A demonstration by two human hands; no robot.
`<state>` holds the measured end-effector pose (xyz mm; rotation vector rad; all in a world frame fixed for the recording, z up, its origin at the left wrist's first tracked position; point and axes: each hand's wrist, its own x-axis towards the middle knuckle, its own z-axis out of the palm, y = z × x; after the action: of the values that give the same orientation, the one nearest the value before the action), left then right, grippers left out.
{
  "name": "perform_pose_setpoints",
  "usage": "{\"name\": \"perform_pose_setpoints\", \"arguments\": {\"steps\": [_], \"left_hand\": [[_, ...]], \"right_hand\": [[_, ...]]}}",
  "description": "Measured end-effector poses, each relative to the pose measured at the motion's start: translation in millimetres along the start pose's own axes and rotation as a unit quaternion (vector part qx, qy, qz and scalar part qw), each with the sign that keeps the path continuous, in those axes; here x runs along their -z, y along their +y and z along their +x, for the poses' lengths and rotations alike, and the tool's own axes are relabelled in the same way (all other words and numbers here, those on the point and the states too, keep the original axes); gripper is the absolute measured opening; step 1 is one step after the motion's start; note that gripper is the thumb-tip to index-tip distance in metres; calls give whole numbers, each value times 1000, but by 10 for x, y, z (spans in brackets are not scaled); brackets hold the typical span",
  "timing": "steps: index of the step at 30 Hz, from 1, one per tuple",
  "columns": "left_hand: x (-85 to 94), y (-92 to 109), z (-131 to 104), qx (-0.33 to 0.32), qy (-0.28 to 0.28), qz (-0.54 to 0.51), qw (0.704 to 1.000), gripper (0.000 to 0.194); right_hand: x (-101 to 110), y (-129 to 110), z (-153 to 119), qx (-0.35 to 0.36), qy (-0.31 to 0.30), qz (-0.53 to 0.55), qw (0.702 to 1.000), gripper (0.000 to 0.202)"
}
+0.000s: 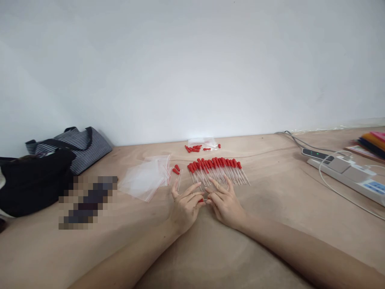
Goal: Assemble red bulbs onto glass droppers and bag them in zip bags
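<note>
So, taking your two hands as the clock's centre and 12 as straight ahead: you've got a red-capped dropper going between them, low over the wood tabletop (261, 253). Your left hand (187, 205) is pinching the red bulb (201, 200) between thumb and finger, and your right hand (225, 204) looks pinched on the thin clear tube (205, 200) sticking out at 3, though its far end is hidden. Your other fingers fan out, nearly into the row of finished droppers (214, 162) at 12 to 1, so that side's tight. At 11 there's a pair of loose bulbs (176, 171) just beyond your left fingers, then a pile of clear bags (141, 180) at 10. Way over at 9 sits a pixelated dark thing (90, 202), with a black bag (36, 180) past it. Better elbow room to your right: a wide stretch of wood runs out to the white cord (346, 200) and power strip (349, 176) near 3. Further off, a striped bag (100, 146) at 10, a colourful stack (374, 144) at 2, and a little heap of red bulbs (195, 149) at 12, close to where the table's back edge meets the wall (210, 80).
</note>
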<state>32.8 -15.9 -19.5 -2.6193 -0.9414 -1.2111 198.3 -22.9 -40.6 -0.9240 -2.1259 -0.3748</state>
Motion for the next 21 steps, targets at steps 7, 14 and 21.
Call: {"name": "perform_pose_setpoints", "arguments": {"steps": [7, 14, 21], "left_hand": [[30, -72, 9, 28, -37, -3, 999, 14], [79, -118, -12, 36, -54, 8, 998, 15], [76, -87, 17, 31, -50, 10, 998, 14]], "right_hand": [[6, 25, 46, -18, -9, 15, 1000, 15], [69, 50, 45, -12, -15, 0, 1000, 18], [25, 46, 48, -54, -31, 34, 998, 15]]}}
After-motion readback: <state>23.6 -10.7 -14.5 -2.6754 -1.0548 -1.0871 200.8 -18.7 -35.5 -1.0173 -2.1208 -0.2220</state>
